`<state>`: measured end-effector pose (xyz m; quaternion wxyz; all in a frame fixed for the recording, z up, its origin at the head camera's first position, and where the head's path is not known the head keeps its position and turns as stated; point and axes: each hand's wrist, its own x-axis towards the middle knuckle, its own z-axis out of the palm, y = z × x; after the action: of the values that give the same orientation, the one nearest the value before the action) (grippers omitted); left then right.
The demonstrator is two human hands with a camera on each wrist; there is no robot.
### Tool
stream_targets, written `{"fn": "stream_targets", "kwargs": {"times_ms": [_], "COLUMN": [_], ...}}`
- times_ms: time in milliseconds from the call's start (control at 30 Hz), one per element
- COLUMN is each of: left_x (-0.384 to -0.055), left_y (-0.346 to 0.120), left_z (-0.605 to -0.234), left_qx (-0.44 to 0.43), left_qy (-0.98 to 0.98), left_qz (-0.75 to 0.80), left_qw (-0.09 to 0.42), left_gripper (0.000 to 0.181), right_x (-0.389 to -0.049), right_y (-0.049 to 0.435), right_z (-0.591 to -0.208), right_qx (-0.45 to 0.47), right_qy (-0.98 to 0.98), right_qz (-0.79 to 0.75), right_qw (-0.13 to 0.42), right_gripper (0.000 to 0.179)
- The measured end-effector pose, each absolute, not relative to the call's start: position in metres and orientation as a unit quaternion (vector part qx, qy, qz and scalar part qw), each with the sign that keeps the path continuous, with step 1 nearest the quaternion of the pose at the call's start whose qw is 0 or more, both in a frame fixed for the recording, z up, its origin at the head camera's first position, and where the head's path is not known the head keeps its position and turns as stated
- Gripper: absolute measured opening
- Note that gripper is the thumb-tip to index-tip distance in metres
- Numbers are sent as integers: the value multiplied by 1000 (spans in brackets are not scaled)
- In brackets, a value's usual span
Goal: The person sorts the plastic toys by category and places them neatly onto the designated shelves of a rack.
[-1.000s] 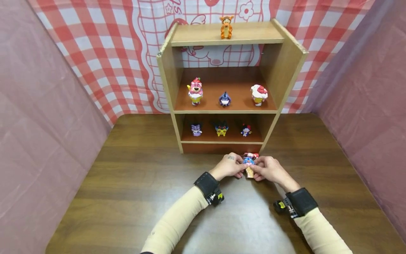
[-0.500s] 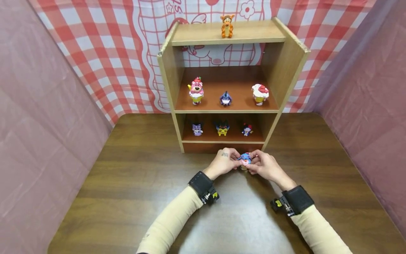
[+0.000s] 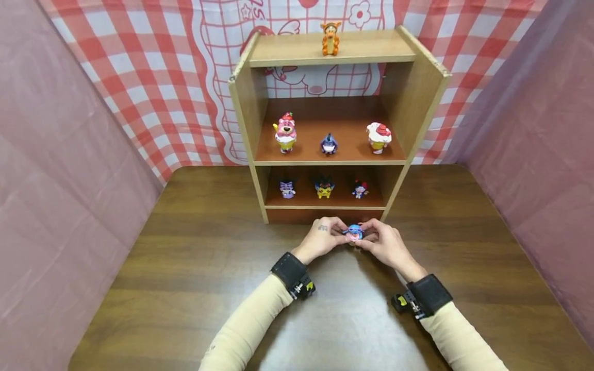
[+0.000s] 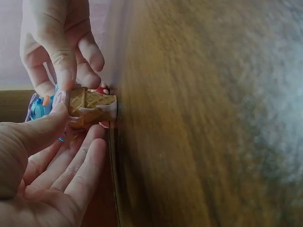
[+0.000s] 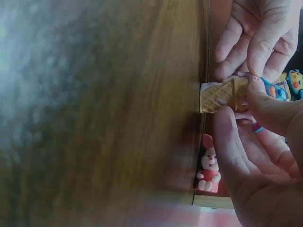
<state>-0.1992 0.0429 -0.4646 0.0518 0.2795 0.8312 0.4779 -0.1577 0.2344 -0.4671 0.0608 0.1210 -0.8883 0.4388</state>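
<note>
A small ice-cream-cone figurine (image 3: pixel 355 232) with a blue character on top stands upright at the table, just before the shelf unit. Its waffle cone (image 4: pixel 93 107) shows in the left wrist view, with the base at the tabletop. My left hand (image 3: pixel 322 238) pinches it from the left between thumb and fingers. From the other side my right hand (image 3: pixel 384 242) pinches it too, thumb in front. In the right wrist view a pink pig figurine (image 5: pixel 208 168) in red stands beside my right fingers; the hands hide it in the head view.
Behind the hands rises a wooden shelf unit (image 3: pixel 260 196). Its middle shelf bears a pink bear figurine (image 3: pixel 286 134), a purple donkey (image 3: pixel 329 144) and a white-topped cone figurine (image 3: pixel 379 137). Several small figurines, including a yellow one (image 3: pixel 324 188), stand below. An orange tiger (image 3: pixel 330 40) tops it.
Both hands have moved slightly left with the cone figurine. It has gone from leaning back, its cone showing toward the head camera, to upright.
</note>
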Motion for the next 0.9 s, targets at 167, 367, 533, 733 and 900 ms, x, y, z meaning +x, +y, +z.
{"fn": "stream_targets", "kwargs": {"times_ms": [167,367,533,733,900], "left_x": [-199,-198,-198,-198,-201], "left_y": [41,42,44,42,39], "left_z": [-465,-463,-460,-446,-429], "left_qx": [273,287,306,330,347], "left_qy": [835,834,828,825,820], "left_qz": [475,469,470,459,455], "left_qw": [49,42,10,-17,-27], "left_gripper": [20,17,16,17,17], "right_x": [-157,-154,-153,-156,-159], "right_y": [232,232,233,235,234], "right_z": [-468,-467,-461,-449,-434], "right_qx": [130,135,145,167,186], "right_qy": [-883,-881,-875,-869,-863], "right_qz": [445,444,446,442,439], "right_qw": [74,93,118,146,167], "right_gripper": [28,28,26,25,25]}}
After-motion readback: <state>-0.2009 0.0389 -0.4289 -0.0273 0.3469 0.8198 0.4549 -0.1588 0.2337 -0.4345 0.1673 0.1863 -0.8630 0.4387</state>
